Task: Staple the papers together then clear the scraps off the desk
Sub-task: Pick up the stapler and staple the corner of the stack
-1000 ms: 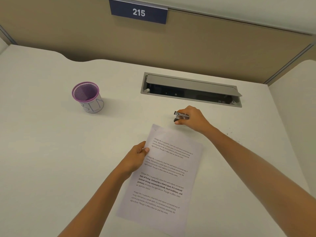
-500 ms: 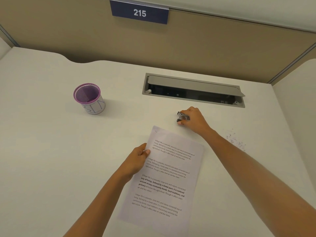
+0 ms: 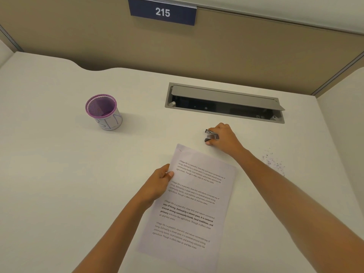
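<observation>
Printed papers (image 3: 194, 201) lie tilted on the white desk (image 3: 49, 174), with a small staple mark near their top left corner. My left hand (image 3: 159, 184) pinches their left edge, thumb on top. A small dark metal stapler (image 3: 211, 135) sits just beyond the papers' top right, and my right hand (image 3: 224, 137) is closed around it, resting on the desk. Tiny scraps (image 3: 273, 161) are scattered to the right of my right forearm.
A purple mesh cup (image 3: 103, 112) labelled BIN stands at the left middle. A grey cable tray with its lid half raised (image 3: 224, 102) is set into the desk behind the stapler. A beige partition with a 215 sign (image 3: 162, 11) closes the back.
My right hand with the stapler has drifted slightly right and away from the papers' top edge. The left hand keeps its hold on the papers.
</observation>
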`<state>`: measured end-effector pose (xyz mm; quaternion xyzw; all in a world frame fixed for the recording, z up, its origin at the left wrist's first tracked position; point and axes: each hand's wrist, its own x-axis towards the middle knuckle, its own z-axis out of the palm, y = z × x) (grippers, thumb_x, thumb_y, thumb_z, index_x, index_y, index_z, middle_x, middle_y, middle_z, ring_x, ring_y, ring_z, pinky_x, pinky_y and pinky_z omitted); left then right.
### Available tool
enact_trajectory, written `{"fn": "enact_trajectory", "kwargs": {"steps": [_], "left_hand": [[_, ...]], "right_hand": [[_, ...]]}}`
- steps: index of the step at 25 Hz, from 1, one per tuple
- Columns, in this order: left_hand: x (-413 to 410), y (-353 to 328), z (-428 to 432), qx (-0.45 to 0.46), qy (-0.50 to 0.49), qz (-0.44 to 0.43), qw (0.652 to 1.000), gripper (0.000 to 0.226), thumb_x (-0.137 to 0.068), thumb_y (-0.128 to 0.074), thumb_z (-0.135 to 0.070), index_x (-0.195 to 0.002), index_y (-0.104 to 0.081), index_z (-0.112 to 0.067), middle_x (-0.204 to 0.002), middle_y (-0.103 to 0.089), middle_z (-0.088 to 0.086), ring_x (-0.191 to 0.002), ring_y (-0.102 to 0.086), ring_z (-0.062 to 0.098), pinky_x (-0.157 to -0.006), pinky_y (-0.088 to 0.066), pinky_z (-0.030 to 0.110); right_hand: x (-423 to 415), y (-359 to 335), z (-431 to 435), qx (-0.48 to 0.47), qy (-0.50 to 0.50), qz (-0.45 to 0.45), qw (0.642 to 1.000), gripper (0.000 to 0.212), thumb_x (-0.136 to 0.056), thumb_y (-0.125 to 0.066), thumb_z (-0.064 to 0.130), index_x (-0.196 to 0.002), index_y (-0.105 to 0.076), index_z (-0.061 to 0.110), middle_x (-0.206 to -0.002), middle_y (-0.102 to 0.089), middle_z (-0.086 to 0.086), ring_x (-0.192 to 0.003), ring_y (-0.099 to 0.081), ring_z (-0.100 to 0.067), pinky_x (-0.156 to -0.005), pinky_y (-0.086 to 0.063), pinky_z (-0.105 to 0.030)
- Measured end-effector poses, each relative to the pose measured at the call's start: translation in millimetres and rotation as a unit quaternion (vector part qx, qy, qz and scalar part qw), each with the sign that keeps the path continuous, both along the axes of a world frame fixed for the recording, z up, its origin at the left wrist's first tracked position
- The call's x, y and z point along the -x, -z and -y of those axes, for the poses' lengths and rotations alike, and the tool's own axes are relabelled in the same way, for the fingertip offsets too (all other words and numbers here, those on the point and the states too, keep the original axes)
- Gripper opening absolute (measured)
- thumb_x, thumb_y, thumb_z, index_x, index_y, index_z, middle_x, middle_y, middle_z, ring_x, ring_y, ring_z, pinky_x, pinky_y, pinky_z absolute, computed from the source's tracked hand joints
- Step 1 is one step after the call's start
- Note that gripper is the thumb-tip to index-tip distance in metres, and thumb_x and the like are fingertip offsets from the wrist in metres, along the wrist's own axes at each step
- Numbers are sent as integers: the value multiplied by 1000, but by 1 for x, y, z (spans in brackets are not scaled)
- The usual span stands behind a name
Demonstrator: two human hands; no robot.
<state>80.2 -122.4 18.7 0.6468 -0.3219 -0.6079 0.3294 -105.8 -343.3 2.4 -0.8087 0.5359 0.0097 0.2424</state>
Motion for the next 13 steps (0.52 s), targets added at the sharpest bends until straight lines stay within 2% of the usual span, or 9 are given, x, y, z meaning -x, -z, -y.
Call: {"fn": "enact_trajectory", "kwargs": {"steps": [3,7,10,13], "left_hand": [[0,0,0,-1,-1,1,1000,29,-105,-36,-18,-123,-59,-20,-110,-74,-4,-95,-72,12,-80,-56,27],[0,1,-1,-2,-2,3,1000,30,-105,-37,-19,-125,-59,-21,-113,-73,-2,-99,-71,16,-89,-56,36],[1,-2,-2,0,-2,1,1000,29,-105,-37,-19,-124,-59,-22,-112,-73,-2,-97,-72,15,-84,-56,32],[2,-6,-3,5,-1,-1,1000,30,-105,-36,-19,-125,-59,-22,-114,-73,-1,-98,-72,16,-85,-55,32]], "right_hand": [[-1,0,1,-1,0,-8,1000,58,-82,-73,35,-133,-55,13,-123,-53,-10,-120,-42,-25,-91,-36,-28],[1,-5,0,-19,-6,-29,999,71,-80,-74,38,-141,-46,13,-134,-49,-9,-127,-40,-25,-104,-36,-35],[6,-14,-4,-9,20,29,999,70,-79,-77,37,-138,-49,13,-134,-51,-10,-126,-41,-26,-103,-35,-36],[11,-25,-20,-1,73,114,991,60,-77,-77,38,-130,-59,16,-129,-57,-6,-116,-51,-23,-95,-42,-33]]}}
